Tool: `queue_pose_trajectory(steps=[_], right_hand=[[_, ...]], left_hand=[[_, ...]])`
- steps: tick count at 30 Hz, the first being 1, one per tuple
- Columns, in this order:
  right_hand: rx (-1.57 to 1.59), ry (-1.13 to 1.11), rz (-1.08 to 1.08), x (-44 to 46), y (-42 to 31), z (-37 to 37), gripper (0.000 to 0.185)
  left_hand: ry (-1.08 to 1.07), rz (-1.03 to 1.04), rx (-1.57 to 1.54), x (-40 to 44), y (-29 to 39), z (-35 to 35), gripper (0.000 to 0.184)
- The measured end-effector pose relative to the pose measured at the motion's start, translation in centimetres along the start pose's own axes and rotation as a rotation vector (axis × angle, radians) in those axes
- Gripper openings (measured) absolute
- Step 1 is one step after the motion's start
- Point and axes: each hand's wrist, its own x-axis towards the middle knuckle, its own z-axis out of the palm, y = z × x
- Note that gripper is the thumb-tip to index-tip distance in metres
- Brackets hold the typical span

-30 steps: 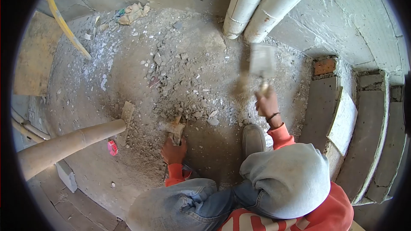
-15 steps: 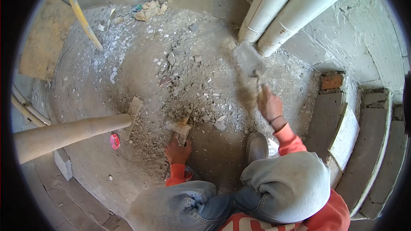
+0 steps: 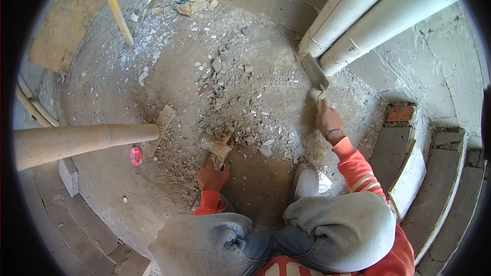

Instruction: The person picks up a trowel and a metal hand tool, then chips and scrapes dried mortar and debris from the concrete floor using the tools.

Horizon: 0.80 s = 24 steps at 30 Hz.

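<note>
Head view: your right fingers [image 3: 324, 110] clamp the scraper [image 3: 315, 73] – long axis slanting forward-left, blade toward the pipes [image 3: 353, 51] – while your left fingers [image 3: 209, 164] grip a pale piece [image 3: 217, 150] (identity unclear).

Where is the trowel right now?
In the head view, the trowel is right of centre, held in the right hand, its blade by the lower ends of the two white pipes.
</note>
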Motion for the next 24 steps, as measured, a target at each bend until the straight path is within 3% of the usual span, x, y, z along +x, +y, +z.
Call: queue_pose_trajectory(steps=[2, 4, 8, 13, 15, 20, 22, 23, 24], right_hand=[[0.121, 0.031, -0.068, -2.4, -0.1, 1.5, 0.054], [0.237, 0.241, -0.241, -4.4, -0.3, 2.4, 0.059], [0.408, 0.277, -0.049, -4.8, -1.8, 1.7, 0.064], [0.47, 0.139, 0.064, -1.2, -5.2, 2.7, 0.06], [0.434, 0.198, -0.142, -1.3, -5.5, 3.6, 0.059], [0.368, 0.024, -0.158, -4.4, -5.8, 1.6, 0.062], [0.293, 0.268, -0.031, -3.7, -4.9, 2.0, 0.063], [0.264, 0.485, -0.105, -2.8, -4.0, 3.3, 0.062], [0.263, 0.49, -0.099, -2.2, -2.6, 4.1, 0.062]], left_hand=[[-0.021, -0.023, -0.039, 0.1, 0.6, -0.8, 0.056], [0.003, 0.002, -0.022, 0.2, 0.5, -0.6, 0.056], [0.081, 0.061, -0.01, 0.1, 0.0, 0.0, 0.056], [0.016, -0.013, 0.0, 0.0, 1.0, -1.0, 0.057], [0.02, -0.037, -0.002, -0.1, 1.0, -0.9, 0.057], [0.053, 0.011, -0.081, 0.0, 0.8, -0.9, 0.052], [0.058, 0.016, -0.07, 0.0, 0.2, -0.4, 0.051], [0.069, 0.037, -0.061, 0.1, 0.2, -0.2, 0.05], [0.069, 0.045, -0.062, 0.0, 0.3, -0.1, 0.05]])
